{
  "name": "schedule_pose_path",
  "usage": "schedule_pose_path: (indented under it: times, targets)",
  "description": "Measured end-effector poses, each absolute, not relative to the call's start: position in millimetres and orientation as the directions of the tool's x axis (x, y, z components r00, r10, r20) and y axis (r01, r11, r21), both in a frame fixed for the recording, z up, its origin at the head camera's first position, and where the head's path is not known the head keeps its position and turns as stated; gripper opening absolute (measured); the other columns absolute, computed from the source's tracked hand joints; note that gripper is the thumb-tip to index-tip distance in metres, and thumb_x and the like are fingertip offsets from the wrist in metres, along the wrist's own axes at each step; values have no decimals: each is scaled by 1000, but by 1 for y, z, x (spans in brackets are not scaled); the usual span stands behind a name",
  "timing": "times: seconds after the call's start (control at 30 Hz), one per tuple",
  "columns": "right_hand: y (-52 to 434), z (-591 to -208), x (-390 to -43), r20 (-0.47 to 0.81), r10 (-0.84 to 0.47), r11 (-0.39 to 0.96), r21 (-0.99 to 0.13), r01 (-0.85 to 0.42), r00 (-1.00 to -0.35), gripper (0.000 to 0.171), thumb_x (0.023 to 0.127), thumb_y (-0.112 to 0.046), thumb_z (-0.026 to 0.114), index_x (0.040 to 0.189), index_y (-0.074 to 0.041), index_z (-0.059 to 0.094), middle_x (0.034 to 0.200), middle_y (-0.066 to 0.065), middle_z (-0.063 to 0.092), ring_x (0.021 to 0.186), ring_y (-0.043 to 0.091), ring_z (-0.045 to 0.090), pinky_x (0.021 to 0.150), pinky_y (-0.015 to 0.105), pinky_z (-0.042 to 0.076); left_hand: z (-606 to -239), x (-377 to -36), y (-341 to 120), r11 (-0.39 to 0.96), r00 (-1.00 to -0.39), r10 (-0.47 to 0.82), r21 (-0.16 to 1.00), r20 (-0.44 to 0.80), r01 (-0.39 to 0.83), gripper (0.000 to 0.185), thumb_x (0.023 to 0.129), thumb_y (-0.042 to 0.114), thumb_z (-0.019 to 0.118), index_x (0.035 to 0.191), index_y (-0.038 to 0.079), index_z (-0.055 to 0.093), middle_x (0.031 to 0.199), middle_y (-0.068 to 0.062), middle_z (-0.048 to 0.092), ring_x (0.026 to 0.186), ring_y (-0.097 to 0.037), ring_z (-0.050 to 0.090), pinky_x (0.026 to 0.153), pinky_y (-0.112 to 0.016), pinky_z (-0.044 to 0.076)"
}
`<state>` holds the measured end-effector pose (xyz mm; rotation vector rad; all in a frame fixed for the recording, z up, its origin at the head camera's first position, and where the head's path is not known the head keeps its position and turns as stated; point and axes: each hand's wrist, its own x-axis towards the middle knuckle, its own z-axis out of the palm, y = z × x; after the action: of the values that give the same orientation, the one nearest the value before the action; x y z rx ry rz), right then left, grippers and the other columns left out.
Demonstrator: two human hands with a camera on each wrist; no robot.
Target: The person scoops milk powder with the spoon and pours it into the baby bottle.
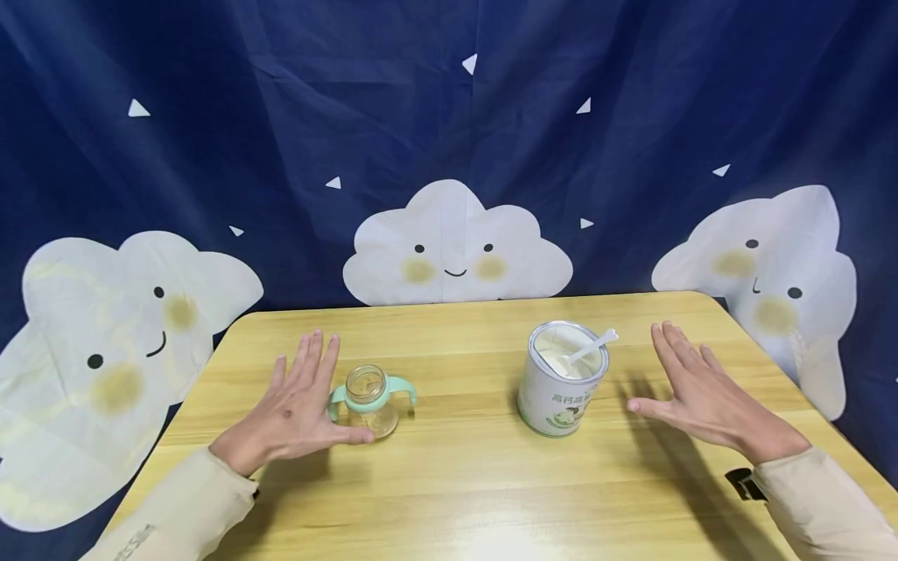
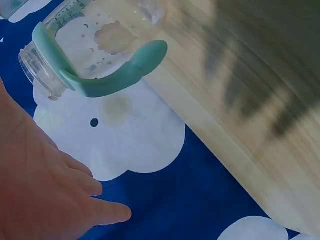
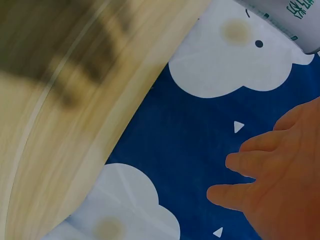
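A clear baby bottle [image 1: 382, 421] without a cap stands upright on the table, its mint-green collar carrying two handles [image 2: 120, 80]. Just left of it, my left hand [image 1: 298, 405] is held with straight fingers, the thumb overlapping the bottle's lower part in the head view. To the right stands a white milk powder can [image 1: 554, 397] with its top uncovered. Pale powder [image 1: 554, 360] shows inside, and a white scoop [image 1: 592, 345] leans out over the rim. My right hand [image 1: 701, 401], fingers straight and holding nothing, is to the right of the can, apart from it.
The light wooden table [image 1: 449, 483] has rounded far corners. Behind it hangs a dark blue curtain [image 1: 393, 101] printed with white smiling clouds [image 1: 456, 226] and small triangles. Shadows of both hands fall on the tabletop.
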<state>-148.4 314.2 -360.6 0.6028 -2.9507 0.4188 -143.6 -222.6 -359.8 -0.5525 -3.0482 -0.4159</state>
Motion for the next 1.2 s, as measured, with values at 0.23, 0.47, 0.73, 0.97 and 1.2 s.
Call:
schedule_pose_path:
  times: [0.23, 0.47, 0.73, 0.97, 1.2]
  targets:
    - [312, -357, -150, 141, -382, 874, -267, -407, -913, 110, 90, -48, 69, 155, 9, 0, 159, 34, 0, 148, 47, 4, 119, 58, -6, -358, -147, -216, 894, -934, 352, 274, 66, 356, 141, 68, 81, 69, 158, 1, -4, 162, -28, -7, 149, -43, -6, 114, -70, 0]
    - [310, -354, -150, 186, -406, 840, -309, -446, -895, 107, 91, -42, 71, 156, 7, 1, 160, 31, 3, 148, 46, 8, 122, 47, -1, -356, -149, -207, 882, -929, 365, 299, 60, 365, 140, 69, 77, 72, 159, 2, -3, 162, -27, -6, 150, -41, -7, 115, -68, 0]
    - [306, -351, -152, 199, -418, 802, -377, -463, -886, 104, 92, -36, 71, 157, 1, -1, 162, 27, 2, 146, 50, 12, 121, 53, 6, -355, -153, -200, 870, -925, 374, 319, 67, 375, 140, 67, 81, 70, 160, 6, -3, 163, -24, -3, 151, -37, -6, 116, -67, 3]
    - [304, -348, -154, 219, -413, 804, -369, -467, -884, 105, 90, -38, 73, 157, 5, 4, 161, 29, 6, 146, 49, 14, 122, 51, 6, -351, -155, -193, 855, -920, 384, 346, 78, 386, 139, 67, 78, 73, 160, 8, -3, 164, -23, -3, 151, -34, -6, 116, -66, 5]
    - [305, -346, -155, 202, -392, 793, -420, -441, -897, 105, 90, -36, 74, 158, 2, 3, 161, 29, 7, 145, 51, 14, 120, 56, 10, -347, -158, -182, 832, -907, 408, 365, 107, 418, 139, 66, 81, 72, 160, 5, 3, 164, -21, 3, 152, -33, 1, 119, -60, 9]
